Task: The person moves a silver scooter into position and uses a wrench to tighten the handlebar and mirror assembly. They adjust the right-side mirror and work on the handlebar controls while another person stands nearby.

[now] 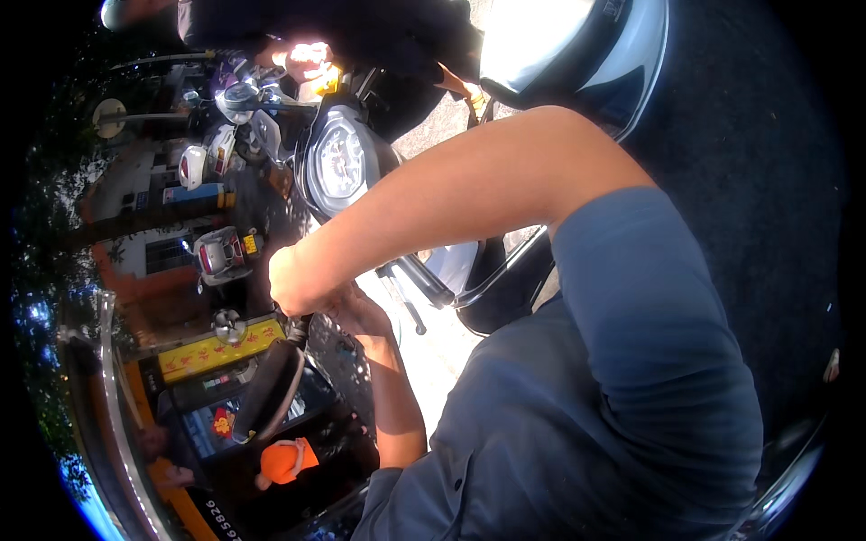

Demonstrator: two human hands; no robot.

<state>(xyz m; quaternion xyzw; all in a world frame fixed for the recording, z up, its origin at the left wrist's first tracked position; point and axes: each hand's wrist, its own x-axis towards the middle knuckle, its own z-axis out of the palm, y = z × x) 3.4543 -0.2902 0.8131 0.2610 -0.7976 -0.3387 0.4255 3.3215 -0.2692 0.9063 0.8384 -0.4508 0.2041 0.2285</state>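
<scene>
My right hand point(294, 283) is closed, its wrist bent, with the forearm crossing in front of a scooter's round dashboard point(343, 160). Right beside it, my left hand point(359, 316) is curled and in shade, partly covered by the right. Whatever lies between the fingers is hidden. A dark, rounded mirror-shaped piece point(272, 389) is close to both hands; whether it joins what they grip I cannot tell. A black handlebar grip point(424, 279) and a lever point(408, 302) show beyond my forearms.
The scene lies sideways in the picture. Another person's hand point(308, 61) is near the scooter's far handlebar. A glossy white and black rounded panel point(550, 45) stands close by. Parked scooters point(221, 254), a yellow shop sign point(221, 350) and a person in orange point(281, 462) are farther off.
</scene>
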